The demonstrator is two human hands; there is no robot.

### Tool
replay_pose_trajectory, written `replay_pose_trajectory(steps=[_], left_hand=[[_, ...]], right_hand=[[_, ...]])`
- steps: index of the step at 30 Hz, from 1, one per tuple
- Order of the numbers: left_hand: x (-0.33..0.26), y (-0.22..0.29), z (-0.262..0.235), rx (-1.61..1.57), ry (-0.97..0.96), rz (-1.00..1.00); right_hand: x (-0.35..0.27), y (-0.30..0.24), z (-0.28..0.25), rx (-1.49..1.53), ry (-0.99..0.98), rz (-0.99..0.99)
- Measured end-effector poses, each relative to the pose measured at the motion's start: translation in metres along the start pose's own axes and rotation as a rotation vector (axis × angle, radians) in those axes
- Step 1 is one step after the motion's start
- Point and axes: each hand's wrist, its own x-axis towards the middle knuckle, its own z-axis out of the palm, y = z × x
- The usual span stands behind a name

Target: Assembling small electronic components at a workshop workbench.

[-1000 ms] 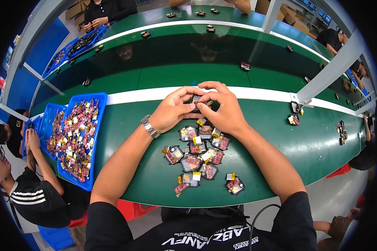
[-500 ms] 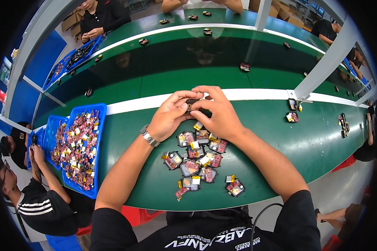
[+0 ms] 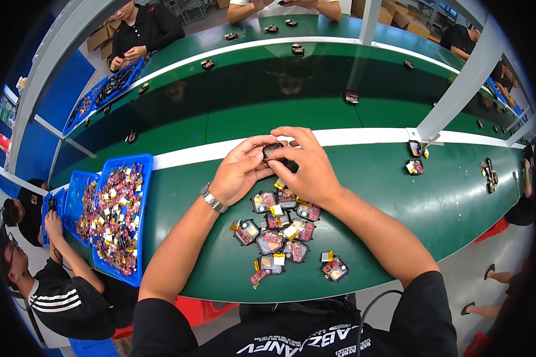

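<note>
Left hand: fingers curl around a small black case, holding it near the white rail.
Right hand: fingertips bunch at the same case; whether they pinch anything cannot be told.
Green table: open cases with red boards lie clustered between the forearms.

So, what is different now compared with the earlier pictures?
The right hand has shifted its grip toward the near side of the small dark case, more of which shows now. Nothing was visibly let go. The left hand still holds the case; the module pile and the large blue tray stayed put.
</note>
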Motion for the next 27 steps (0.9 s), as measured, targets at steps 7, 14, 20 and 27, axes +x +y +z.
replay_pose_trajectory(steps=[7,14,20,27], left_hand=[[-0.0011,0.0015,0.0020,0.005,-0.025,0.020],[0.0012,-0.0011,0.0015,0.010,-0.036,0.006],[-0.0002,-0.0035,0.0027,0.034,-0.013,-0.003],[-0.0007,-0.0033,-0.0010,0.026,-0.024,-0.018]], right_hand=[[-0.0004,-0.0002,-0.0004,0.145,-0.005,0.073],[-0.0024,-0.0006,-0.0041,0.206,0.045,0.083],[-0.0020,0.0003,0.0000,0.076,0.092,0.020],[-0.0015,0.0012,-0.0041,0.134,0.019,0.030]])
